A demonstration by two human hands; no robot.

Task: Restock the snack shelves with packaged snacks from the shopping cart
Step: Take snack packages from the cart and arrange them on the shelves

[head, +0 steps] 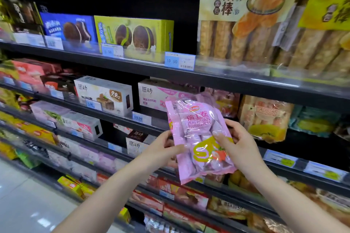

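While both hands pinch it, the pink glossy snack bag stands upright.

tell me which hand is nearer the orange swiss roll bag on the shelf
Right. The right hand grips the pink bag's edge just left of the orange swiss roll bag; the left hand holds the far edge.

Both bare forearms reach up and forward, converging on the pink Swiss roll bag. The left hand pinches the bag's left edge, thumb in front. The right hand grips its right side, thumb pressed across the front, fingers curled behind.
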